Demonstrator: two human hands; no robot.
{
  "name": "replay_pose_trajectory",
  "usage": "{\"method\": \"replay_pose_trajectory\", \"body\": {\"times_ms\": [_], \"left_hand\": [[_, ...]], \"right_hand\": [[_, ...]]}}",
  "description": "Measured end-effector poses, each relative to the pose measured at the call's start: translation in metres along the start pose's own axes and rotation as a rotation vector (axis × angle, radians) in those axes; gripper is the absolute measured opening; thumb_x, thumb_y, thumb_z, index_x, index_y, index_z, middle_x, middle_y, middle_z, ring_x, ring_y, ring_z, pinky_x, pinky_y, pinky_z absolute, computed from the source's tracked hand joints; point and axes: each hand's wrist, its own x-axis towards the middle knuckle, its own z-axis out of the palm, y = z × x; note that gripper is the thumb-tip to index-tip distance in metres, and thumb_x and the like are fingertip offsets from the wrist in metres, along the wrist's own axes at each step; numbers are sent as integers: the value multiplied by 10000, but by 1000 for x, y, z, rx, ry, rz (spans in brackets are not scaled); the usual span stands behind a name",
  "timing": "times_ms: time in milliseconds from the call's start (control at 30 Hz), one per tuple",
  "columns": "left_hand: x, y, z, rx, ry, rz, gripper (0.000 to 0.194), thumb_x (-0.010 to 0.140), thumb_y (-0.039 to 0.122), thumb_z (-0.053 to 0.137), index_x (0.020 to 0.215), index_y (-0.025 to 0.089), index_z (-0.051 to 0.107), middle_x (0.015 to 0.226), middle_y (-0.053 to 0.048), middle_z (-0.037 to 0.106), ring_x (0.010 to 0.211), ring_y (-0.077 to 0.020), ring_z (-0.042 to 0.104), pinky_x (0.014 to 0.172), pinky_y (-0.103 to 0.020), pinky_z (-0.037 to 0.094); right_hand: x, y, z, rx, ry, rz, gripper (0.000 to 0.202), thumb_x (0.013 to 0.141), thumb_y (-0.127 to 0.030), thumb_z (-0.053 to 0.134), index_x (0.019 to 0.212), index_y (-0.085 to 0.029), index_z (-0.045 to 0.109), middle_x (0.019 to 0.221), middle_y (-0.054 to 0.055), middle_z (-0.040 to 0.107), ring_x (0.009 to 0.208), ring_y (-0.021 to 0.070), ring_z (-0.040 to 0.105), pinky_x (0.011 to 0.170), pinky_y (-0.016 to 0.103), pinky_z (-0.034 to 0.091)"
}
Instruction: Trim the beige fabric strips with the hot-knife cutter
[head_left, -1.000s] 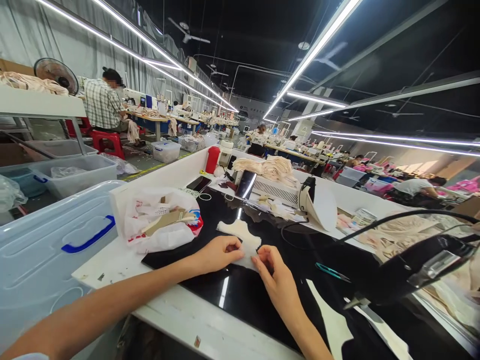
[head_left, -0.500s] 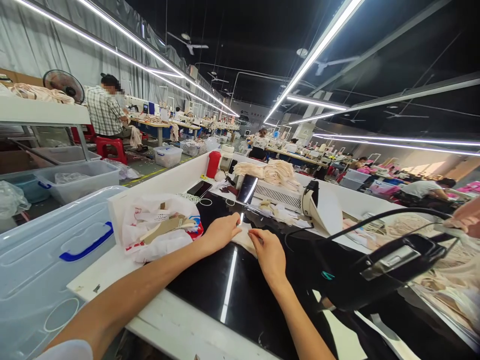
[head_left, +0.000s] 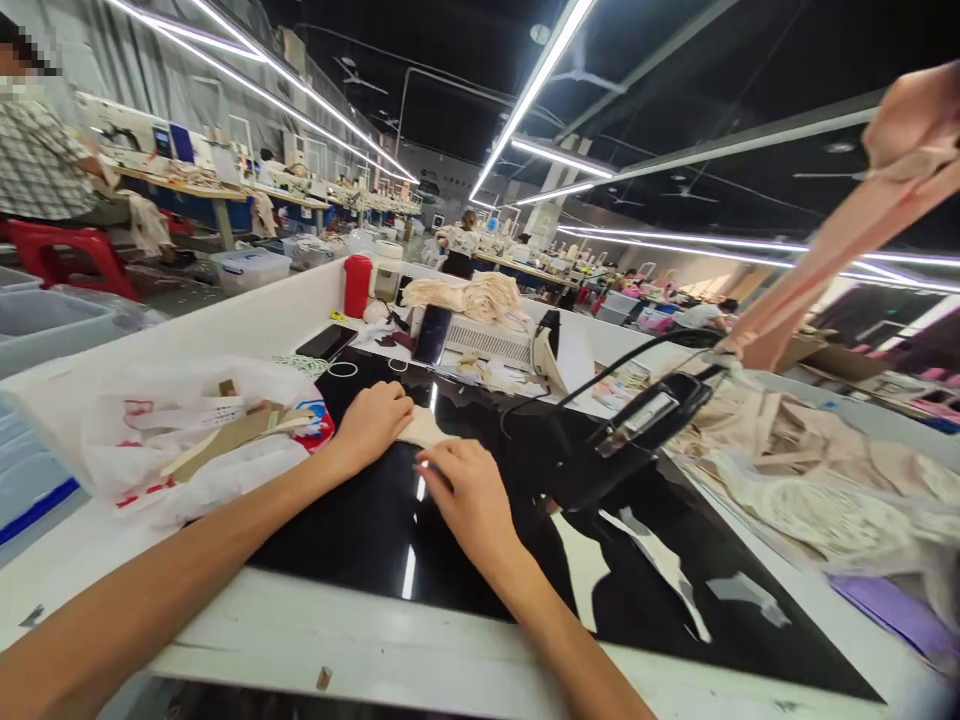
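Observation:
My left hand [head_left: 375, 420] rests on the black glossy work surface [head_left: 330, 540], its fingers closed together at the left end of a small cream fabric piece [head_left: 424, 428]. At the other end is my right hand [head_left: 472, 495], thumb and fingers apart, close to the near edge of the cloth. Whether a fingertip touches it is hard to tell. Cream cut pieces [head_left: 581, 570] lie to the right of my right forearm, below a black clamp-like device [head_left: 637, 430] with a cable.
A white plastic bag [head_left: 202, 430] with scraps lies left. Behind are a phone [head_left: 433, 335], a red container [head_left: 358, 287] and folded cream fabric [head_left: 495, 297]. Beige cloth [head_left: 810, 450] is heaped right. Another person's blurred hand [head_left: 911, 115] raises a pink strip [head_left: 817, 260].
The view has swung right, so the scene sits further left. My right fingers have loosened from the cream piece. The hand at the right has risen, pulling a pink strip up.

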Motion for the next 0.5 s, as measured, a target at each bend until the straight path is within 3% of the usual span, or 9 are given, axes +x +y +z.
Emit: {"method": "replay_pose_trajectory", "body": {"times_ms": [100, 200, 367, 500], "left_hand": [[-7, 2, -6, -10, 32, 65, 188, 1028, 269, 547, 1001, 164, 700, 1071, -90, 626, 1004, -250, 555, 871, -370, 446], [-18, 11, -9, -30, 35, 146, 196, 1040, 270, 529, 995, 169, 691, 1020, -66, 623, 954, -227, 562, 880, -362, 448], [-36, 51, -5, -126, -42, 306, 208, 1056, 238, 502, 1005, 173, 693, 990, -51, 640, 939, -212, 590, 860, -345, 445], [-50, 100, -4, -179, -133, 385, 175, 1053, 219, 522, 998, 187, 685, 977, -32, 647, 896, -193, 607, 814, -329, 435]], "right_hand": [[-52, -5, -27, 121, -103, -45, 136, 1012, -263, 639, 1008, -293, 772, 939, -21, 748, 879, 150, 667, 829, 247, 502], [-105, 16, -57, 373, -213, 131, 192, 1026, -358, 606, 969, -302, 780, 894, -19, 751, 845, 163, 684, 774, 247, 517], [-161, 80, -93, 204, -13, 448, 307, 953, -522, 599, 887, -284, 781, 863, 20, 748, 737, 202, 671, 655, 300, 528], [-170, 103, -98, 155, 24, 495, 281, 927, -516, 618, 972, -279, 764, 932, 39, 726, 780, 220, 653, 641, 327, 500]]}}
